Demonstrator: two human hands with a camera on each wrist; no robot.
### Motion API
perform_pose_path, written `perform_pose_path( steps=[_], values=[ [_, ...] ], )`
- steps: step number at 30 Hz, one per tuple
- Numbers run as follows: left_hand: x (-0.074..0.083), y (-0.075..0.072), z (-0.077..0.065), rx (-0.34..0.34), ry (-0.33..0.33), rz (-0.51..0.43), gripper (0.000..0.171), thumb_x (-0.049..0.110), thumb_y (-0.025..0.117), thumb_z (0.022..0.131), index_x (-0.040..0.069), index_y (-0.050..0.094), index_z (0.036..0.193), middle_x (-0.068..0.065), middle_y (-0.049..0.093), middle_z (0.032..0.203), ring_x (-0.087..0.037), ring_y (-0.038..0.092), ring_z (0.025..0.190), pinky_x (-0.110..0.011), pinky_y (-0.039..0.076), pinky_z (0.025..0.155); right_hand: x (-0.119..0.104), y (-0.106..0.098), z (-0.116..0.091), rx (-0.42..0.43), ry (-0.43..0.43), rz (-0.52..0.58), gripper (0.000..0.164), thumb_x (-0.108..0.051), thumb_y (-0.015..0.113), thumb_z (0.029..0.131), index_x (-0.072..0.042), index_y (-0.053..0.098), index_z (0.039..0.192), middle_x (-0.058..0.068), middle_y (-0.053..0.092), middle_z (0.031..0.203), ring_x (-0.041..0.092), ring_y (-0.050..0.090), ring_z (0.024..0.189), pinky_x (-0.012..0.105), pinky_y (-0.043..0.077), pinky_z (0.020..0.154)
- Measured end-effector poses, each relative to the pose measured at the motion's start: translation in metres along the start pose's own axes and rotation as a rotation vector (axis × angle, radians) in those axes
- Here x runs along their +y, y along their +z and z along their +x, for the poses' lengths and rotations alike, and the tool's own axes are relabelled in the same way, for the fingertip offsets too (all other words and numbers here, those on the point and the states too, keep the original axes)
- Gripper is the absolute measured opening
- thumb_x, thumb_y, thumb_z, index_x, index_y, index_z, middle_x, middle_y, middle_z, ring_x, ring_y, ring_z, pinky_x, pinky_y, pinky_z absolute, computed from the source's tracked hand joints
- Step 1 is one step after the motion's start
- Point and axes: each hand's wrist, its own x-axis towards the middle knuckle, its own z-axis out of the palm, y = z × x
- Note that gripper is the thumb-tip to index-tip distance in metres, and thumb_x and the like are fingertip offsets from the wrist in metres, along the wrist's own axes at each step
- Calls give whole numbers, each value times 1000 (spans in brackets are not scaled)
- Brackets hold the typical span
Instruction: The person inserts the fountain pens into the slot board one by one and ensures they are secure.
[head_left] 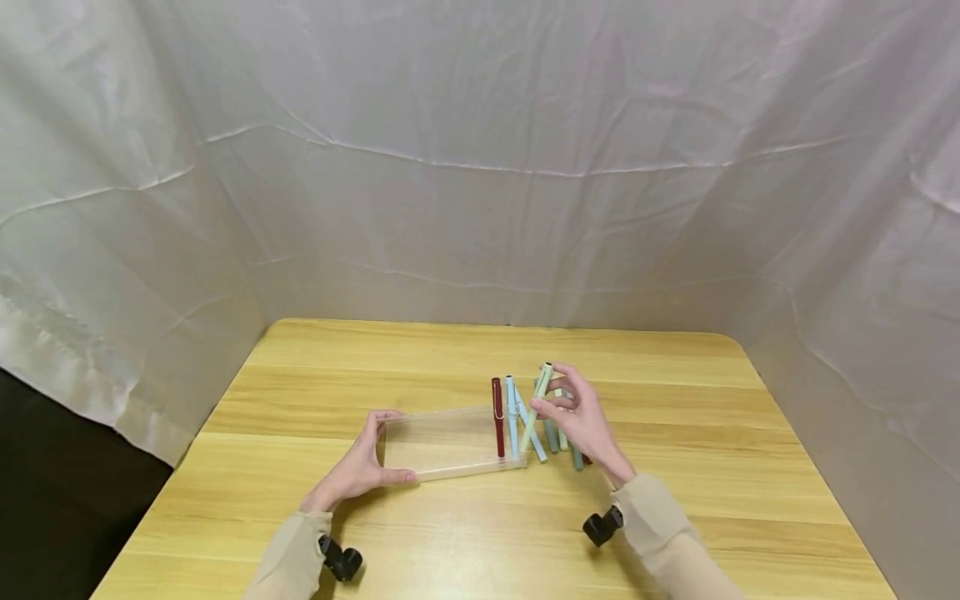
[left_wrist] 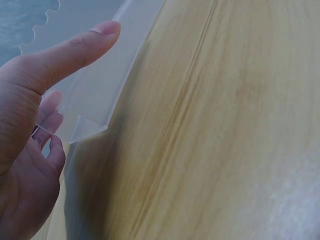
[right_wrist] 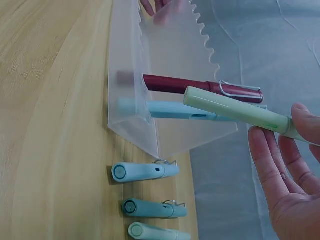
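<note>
A clear, frosted pen rack (head_left: 442,440) with notched edges stands on the table, its left end held by my left hand (head_left: 362,463). The thumb lies along its front edge in the left wrist view. Two pens rest in notches near the rack's right end: a dark red pen (head_left: 498,421) and a light blue pen (head_left: 512,415). Between thumb and fingers my right hand (head_left: 587,423) pinches a pale green pen (right_wrist: 235,111), tilted, its lower end beside the light blue one. In the right wrist view the pale green pen overlaps the racked pens.
Several loose pens lie right of the rack, partly under my right hand: a light blue pen (right_wrist: 145,171), a teal pen (right_wrist: 152,208), a pale green one (right_wrist: 157,232) and others. Light curtains (head_left: 480,208) enclose the wooden table (head_left: 360,354) at the back and sides.
</note>
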Motion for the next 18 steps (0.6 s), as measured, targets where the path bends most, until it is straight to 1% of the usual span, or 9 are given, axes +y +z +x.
perform_pose_path(
  steps=[5,8,12,15,18],
  values=[
    [0,-1,-1,-1,-4,-2,94,20,92,71,4,31,140,-23,35,152,-50,21,150,-65,12,125,-3,7,2,8,20,-24,63,-1,73,89,0,44,144,30,61,111,12,72,80,40,66,76],
    [0,-1,-1,-2,-17,-4,95,20,92,70,5,31,140,-23,34,152,-49,20,151,-64,11,125,-5,13,4,15,39,-54,64,-2,75,87,-1,44,144,28,61,112,13,71,79,45,65,78],
    [0,-1,0,-2,-14,-4,95,20,92,70,4,31,140,-24,35,152,-50,20,151,-65,11,125,-8,21,4,13,49,-85,65,-4,75,88,-2,43,144,27,60,115,25,73,83,34,66,76],
    [0,-1,0,-2,-13,3,95,21,92,70,4,31,140,-24,34,152,-51,19,151,-66,11,124,-10,25,4,11,41,-86,65,-4,75,88,-3,43,144,27,60,115,37,73,86,32,65,74],
    [0,-1,1,-4,-26,5,96,21,92,70,5,30,141,-24,33,153,-50,18,151,-65,11,125,-9,30,4,8,23,-98,64,-3,76,87,-4,43,142,26,63,112,38,73,84,37,65,73]
  ],
)
